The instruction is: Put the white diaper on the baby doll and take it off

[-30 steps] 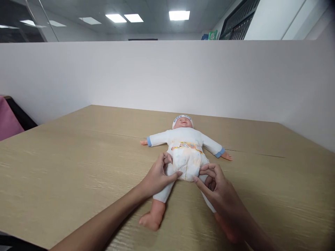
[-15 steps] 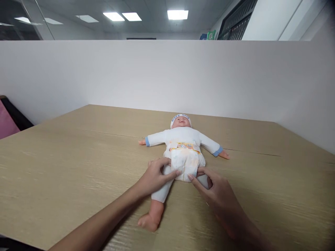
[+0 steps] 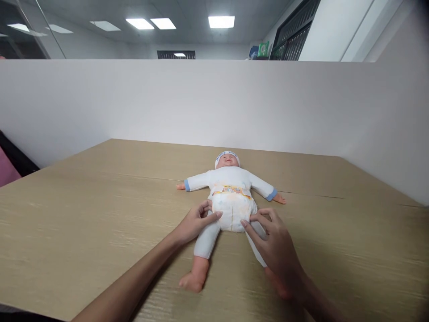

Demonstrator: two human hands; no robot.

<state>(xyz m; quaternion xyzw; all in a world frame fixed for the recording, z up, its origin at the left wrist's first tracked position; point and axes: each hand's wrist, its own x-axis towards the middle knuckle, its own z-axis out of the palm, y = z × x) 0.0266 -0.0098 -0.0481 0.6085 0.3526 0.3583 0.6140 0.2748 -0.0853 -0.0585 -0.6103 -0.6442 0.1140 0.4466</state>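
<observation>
On the wood-toned table (image 3: 100,223): we have a doll (image 3: 228,176) lying on its back, head at the far end, arms spread, legs parted toward us.
Diaper (image 3: 233,213): we see it around the doll's hips, over the white clothing, with a coloured waistband across the belly.
Left hand (image 3: 194,224): we rest the thumb on the diaper's front, near its left edge; the other fingers curl beside the hip. We cannot tell whether they pinch the edge.
Right hand (image 3: 276,237): we grasp the diaper's right leg edge between thumb and index finger; the remaining fingers are bent.
Headwear (image 3: 228,153): we note a white band with dark lettering on the doll's head.
Partition (image 3: 201,100): we face a pale panel behind the table.
</observation>
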